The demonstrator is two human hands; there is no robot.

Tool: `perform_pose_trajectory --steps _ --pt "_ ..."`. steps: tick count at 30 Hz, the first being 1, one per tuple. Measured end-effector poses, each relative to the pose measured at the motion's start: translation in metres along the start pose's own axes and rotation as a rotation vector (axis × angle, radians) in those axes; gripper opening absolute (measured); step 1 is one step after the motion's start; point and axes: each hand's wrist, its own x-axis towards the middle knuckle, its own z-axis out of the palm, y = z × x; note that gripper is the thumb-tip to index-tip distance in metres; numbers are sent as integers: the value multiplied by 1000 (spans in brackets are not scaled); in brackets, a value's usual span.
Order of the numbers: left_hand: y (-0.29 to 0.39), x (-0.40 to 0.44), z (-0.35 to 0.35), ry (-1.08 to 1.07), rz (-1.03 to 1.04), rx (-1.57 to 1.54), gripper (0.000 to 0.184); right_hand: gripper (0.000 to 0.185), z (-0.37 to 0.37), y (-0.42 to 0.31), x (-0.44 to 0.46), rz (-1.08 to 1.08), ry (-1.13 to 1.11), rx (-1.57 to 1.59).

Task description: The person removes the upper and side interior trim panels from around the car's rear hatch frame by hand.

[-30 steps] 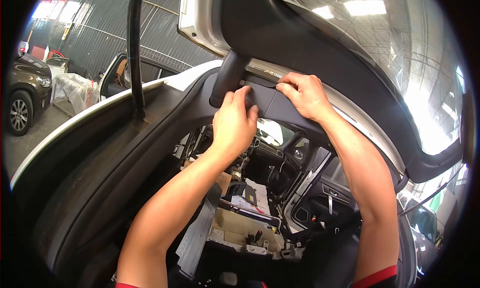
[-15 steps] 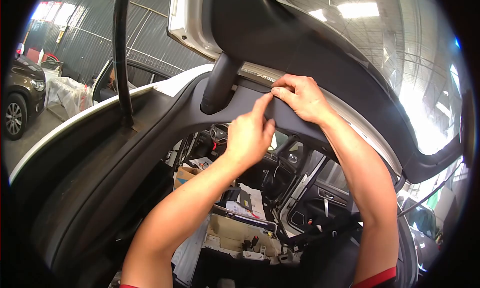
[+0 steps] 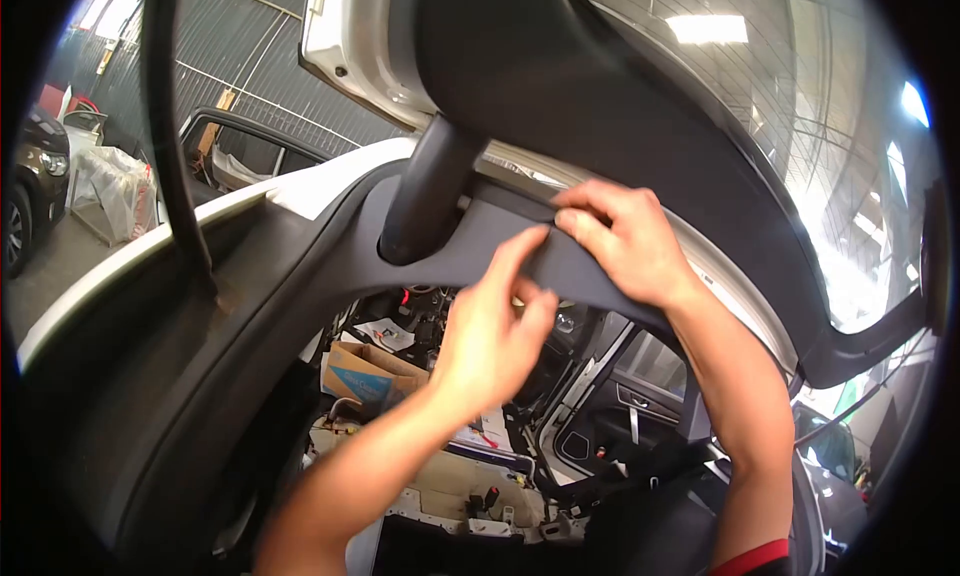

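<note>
Grey headliner trim [image 3: 480, 238] spans the top of the car's rear opening, with a dark rubber seal [image 3: 512, 202] along its upper edge. My right hand [image 3: 630, 244] is at that edge, its thumb and fingers closed on the seal; the hand hides the exact grip. Just below and to the left, my left hand [image 3: 490, 336] has its index finger stretched toward the trim beside my right thumb. Its thumb stands apart and it holds nothing. Whether the fingertip touches the trim, I cannot tell.
The raised tailgate [image 3: 560, 86] hangs overhead, with a thick dark tube [image 3: 430, 191] on the left. A cardboard box [image 3: 370, 371] lies inside the stripped cabin. Another car [image 3: 40, 166] stands at far left.
The view has shifted, with the cabin box appearing larger. My left hand has drawn slightly down from the trim edge, while my right hand keeps its place on the seal.
</note>
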Motion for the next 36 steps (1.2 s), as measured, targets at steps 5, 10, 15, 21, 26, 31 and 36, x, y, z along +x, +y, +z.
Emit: perform_pose_trajectory --steps 5,10,15,21,26,31,36 --pt "-24 -33 -11 151 -33 -29 67 17 0 -5 2 -47 8 -49" --pt "-12 -16 13 -36 -8 -18 75 16 -1 -3 8 -42 -17 -60" --pt "-16 -17 23 8 -37 -182 75 26 0 -1 3 -153 -14 -164" --pt "-10 -6 -3 -125 -27 -146 75 31 5 -2 -3 -590 149 -701" --pt "0 -4 -16 -217 -277 -564 73 29 12 -2 -8 -606 155 -734" --pt "-6 2 -24 -306 -292 -521 70 40 11 -6 -21 -574 94 -858" --pt "-5 7 -36 -348 -253 -353 68 41 3 -11 -19 -602 2 -931"
